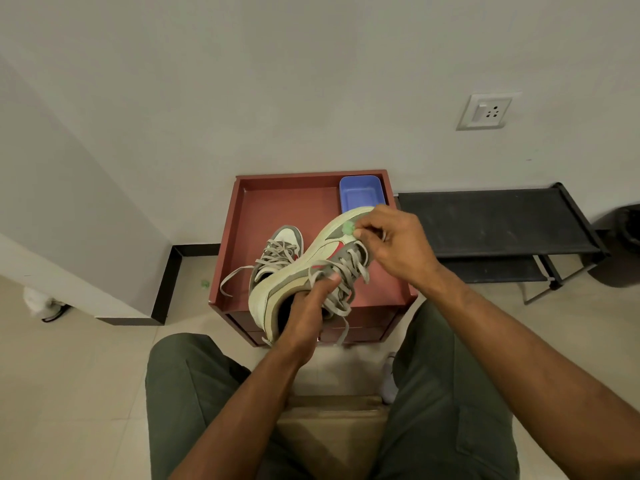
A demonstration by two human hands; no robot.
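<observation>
While the left hand (304,318) grips one shoe (301,268), the right hand (398,244) pinches a green wad (347,229) against it; other shoe (281,249) probably not yet done

No word, brand name or number can be read: neither the grey-and-cream lace-up sneaker (311,261) with its red side stripe nor the white wall socket (484,111) shows legible lettering.
</observation>
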